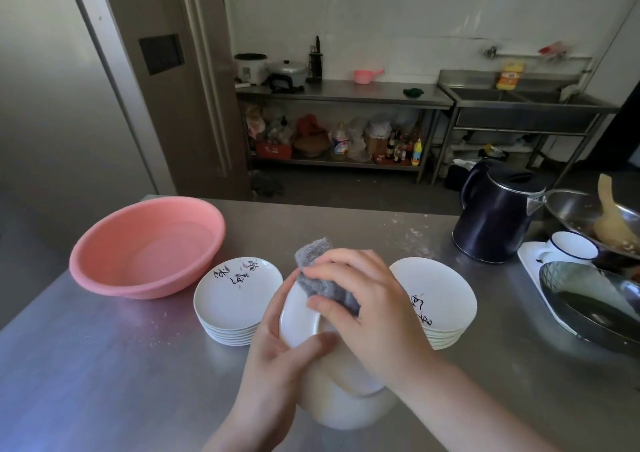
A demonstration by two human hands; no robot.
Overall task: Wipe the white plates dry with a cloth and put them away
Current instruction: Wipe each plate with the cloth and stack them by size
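My left hand (277, 344) grips a white plate (299, 316) by its rim, tilted up over the steel counter. My right hand (363, 306) holds a grey cloth (318, 278) and presses it against the plate's upper edge. A stack of white plates (235, 299) with black calligraphy stands to the left of my hands. Another stack of the same plates (438, 302) stands to the right. A white bowl-like dish (346, 406) sits on the counter under my wrists, partly hidden.
A pink basin (145, 247) sits at the left of the steel counter (104, 365). A dark kettle (495, 216) stands at the right, with a white mug (571, 247), a steel bowl holding a wooden spoon (609, 223) and a dark pan (588, 309) beyond it.
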